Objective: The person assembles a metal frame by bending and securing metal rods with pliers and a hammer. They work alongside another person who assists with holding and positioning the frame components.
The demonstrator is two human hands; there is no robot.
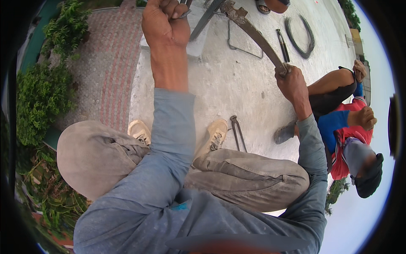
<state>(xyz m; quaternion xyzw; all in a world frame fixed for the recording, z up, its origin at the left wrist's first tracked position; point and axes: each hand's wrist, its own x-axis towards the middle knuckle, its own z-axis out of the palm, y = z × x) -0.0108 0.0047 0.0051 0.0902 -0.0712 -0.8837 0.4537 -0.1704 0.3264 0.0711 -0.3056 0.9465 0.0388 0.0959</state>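
Note:
My right hand [291, 82] grips the end of a long, rusty metal lever [253, 31] that slants up to the top middle of the view. My left hand [165, 21] is raised at the top, closed in a fist around a thin metal rod [185, 14] whose far end is cut off by the frame. Both arms wear blue-grey sleeves. I squat on a concrete slab [237, 80], my knees and beige shoes [215, 133] below my arms.
Pincers [237, 131] lie by my right shoe. A bent wire stirrup [241, 44], a dark bar [282, 44] and a coil of black wire [300, 36] lie on the slab. A person in red and blue [349, 135] crouches at right. Brick paving and shrubs [42, 97] lie left.

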